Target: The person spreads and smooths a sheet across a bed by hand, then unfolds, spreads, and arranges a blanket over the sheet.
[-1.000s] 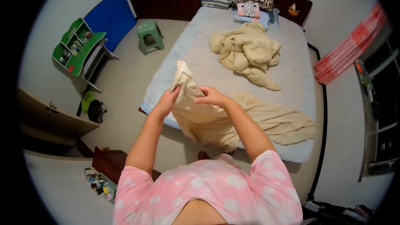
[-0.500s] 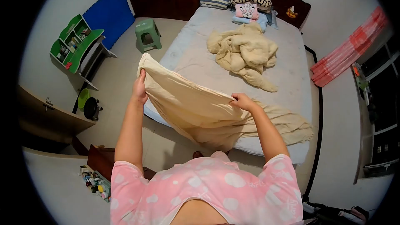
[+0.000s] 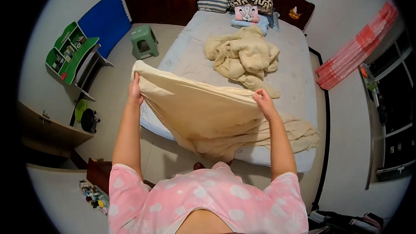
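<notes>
Stretched forward, wide apart, left hand (image 3: pixel 135 92) and right hand (image 3: pixel 264 103) grip the cream sheet (image 3: pixel 199 108)

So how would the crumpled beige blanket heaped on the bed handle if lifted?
The blanket would probably sag and unfold, given its loose folds. It might feel bulky, judging by its thick heap. Rolling seems unlikely, as it lies slumped.

The one camera, worn on the head, looks forward and steeply down past the pink shirt (image 3: pixel 208 193) and near hands (image 3: pixel 135 92), over the bed (image 3: pixel 190 47) to its far headboard (image 3: pixel 286 1); around the view's dark rim, shapes seem bent.
</notes>
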Available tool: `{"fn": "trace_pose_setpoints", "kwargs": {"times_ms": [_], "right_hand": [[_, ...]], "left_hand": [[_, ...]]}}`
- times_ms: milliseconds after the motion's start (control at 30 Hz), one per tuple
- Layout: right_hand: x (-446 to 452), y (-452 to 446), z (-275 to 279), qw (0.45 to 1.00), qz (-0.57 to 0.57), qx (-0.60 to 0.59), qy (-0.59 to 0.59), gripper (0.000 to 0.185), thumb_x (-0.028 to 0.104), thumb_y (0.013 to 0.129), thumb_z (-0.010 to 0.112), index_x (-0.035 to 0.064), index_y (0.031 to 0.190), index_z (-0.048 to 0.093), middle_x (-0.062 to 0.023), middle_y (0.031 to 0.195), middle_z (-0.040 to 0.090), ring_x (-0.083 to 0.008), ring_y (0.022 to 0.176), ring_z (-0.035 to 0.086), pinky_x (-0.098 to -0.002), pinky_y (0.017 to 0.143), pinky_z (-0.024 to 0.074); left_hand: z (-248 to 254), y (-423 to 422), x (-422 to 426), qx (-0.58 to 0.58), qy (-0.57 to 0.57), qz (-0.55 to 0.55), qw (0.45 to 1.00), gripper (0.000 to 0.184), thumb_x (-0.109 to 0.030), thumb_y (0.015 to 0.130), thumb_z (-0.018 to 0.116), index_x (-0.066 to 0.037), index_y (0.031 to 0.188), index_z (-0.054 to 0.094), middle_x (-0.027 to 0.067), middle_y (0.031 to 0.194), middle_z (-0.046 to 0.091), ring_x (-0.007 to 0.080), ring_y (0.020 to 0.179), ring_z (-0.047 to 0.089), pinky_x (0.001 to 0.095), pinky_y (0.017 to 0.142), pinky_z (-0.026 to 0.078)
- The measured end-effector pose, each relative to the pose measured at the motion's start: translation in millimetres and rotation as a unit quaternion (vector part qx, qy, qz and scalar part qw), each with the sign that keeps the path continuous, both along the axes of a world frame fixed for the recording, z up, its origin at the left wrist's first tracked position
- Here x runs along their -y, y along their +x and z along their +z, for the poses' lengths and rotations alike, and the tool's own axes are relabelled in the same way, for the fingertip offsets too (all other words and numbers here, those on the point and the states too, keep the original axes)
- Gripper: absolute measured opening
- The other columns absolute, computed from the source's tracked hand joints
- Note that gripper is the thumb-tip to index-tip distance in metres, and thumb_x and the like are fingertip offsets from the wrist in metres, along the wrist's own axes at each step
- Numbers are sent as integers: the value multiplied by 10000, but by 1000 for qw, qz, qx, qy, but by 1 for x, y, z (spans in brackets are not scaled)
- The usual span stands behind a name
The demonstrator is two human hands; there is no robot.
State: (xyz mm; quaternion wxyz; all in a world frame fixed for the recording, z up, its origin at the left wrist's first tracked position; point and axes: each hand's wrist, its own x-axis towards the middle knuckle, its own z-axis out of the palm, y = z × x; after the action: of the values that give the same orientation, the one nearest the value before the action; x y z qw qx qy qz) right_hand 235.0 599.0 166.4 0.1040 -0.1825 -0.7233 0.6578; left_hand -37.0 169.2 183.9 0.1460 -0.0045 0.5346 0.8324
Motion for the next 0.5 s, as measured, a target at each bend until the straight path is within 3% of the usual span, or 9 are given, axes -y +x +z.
{"fn": "trace_pose_setpoints", "kwargs": {"times_ms": [67,167,233,333,367,433,500], "right_hand": [[0,7,13,981,120,37,147,291,164,734,673,33,959,544,-11,851,590,-158,753,546,-301,703,449],[-14,12,7,881,270,206,328,302,165,692,694,13,938,608,-108,911,646,-234,856,591,-351,771,455],[-38,10,-40,813,153,202,524,227,161,722,649,38,913,637,-143,928,643,-314,890,595,-405,766,461],[-38,-2,-38,811,-54,221,539,206,162,765,579,59,933,638,-166,953,630,-357,909,578,-447,753,462],[-33,-8,-36,794,-69,216,564,205,166,772,561,67,934,639,-170,941,629,-356,899,581,-449,748,464],[-19,-19,-29,757,-98,209,611,209,176,788,525,82,935,641,-178,917,628,-354,878,587,-455,737,467],[-8,-37,-31,783,-90,213,578,230,174,794,515,78,972,624,-188,893,627,-356,857,591,-462,728,468]], "left_hand": [[-6,-2,10,-29,-135,-13,990,470,-394,917,487,-4,1177,520,88,1079,601,197,975,575,329,873,440],[-25,1,29,-53,-315,-165,933,458,-374,873,562,-5,1143,550,86,1039,617,184,931,582,316,837,446],[-21,20,38,-71,-366,-274,887,401,-336,837,605,-23,1087,590,75,996,634,186,908,581,319,818,450],[-40,25,61,-142,-500,-368,771,321,-302,795,621,-47,990,638,102,951,655,239,882,597,346,799,456],[-54,22,67,-171,-551,-387,719,297,-294,784,618,-54,955,653,118,940,661,264,875,606,358,794,459],[-91,12,85,-218,-614,-248,717,273,-294,792,582,-59,909,657,158,922,651,326,877,599,394,780,460],[-145,-20,114,-207,-680,-106,695,278,-284,826,486,-76,917,646,204,945,619,421,880,564,463,761,453]]}}
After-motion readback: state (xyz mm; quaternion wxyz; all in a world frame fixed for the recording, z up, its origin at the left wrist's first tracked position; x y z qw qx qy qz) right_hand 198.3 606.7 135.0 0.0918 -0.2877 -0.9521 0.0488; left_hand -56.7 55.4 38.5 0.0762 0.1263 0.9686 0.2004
